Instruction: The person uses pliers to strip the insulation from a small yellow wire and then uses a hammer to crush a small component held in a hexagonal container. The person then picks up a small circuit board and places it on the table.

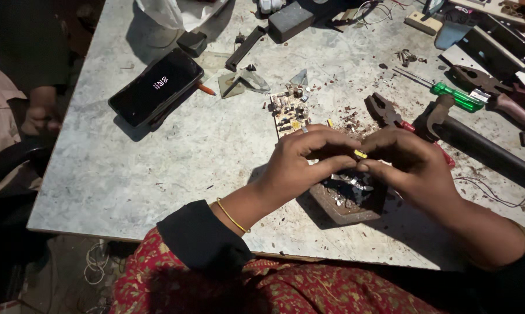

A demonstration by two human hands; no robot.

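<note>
Yellow shows between the fingertips: a small yellow part (360,154) is pinched where the left hand (300,160) and the right hand (410,166) meet, both curled nearly closed around it, just above a dark wooden block (346,200) holding bits of metal. The block sits near the desk's (158,174) front edge, close to the person's body. Just beyond the hands lies a small circuit board (288,110), with red-handled pliers (390,116) and a hammer (477,142) crowding the right side, and a green-handled screwdriver (448,93) farther back. A black phone (156,87) rests well to the left, near the left edge. Between the phone and the hands the grey desk surface lies mostly bare, scattered only with small crumbs of debris.
</note>
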